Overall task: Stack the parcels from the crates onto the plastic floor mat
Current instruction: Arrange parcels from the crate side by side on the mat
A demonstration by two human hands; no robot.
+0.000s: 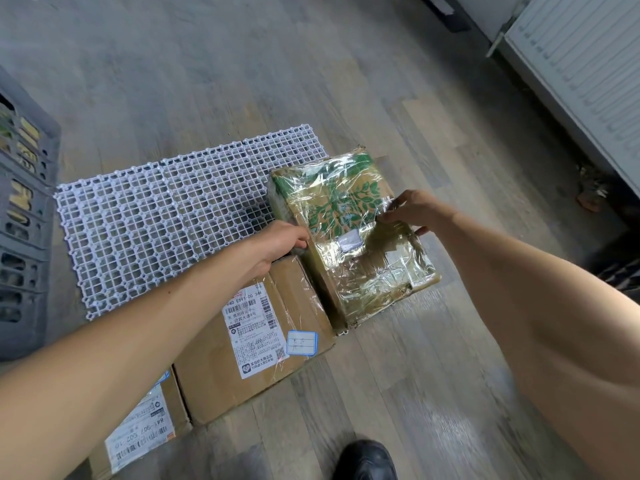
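A white plastic lattice floor mat (145, 216) lies on the wooden floor. On its right end sits a parcel wrapped in clear film with a green leaf print (349, 230). My left hand (280, 242) grips its left edge and my right hand (414, 211) holds its right edge, fingers curled over the film. A brown cardboard parcel with a white shipping label (256, 337) lies beside it along the mat's near edge. Another labelled cardboard parcel (145, 427) lies nearer to me at the lower left.
Grey plastic crates (24, 209) holding more parcels stand stacked at the left edge. A white ribbed panel (581, 71) runs along the upper right. My black shoe (367, 460) is at the bottom. Debris lies on the floor at the right.
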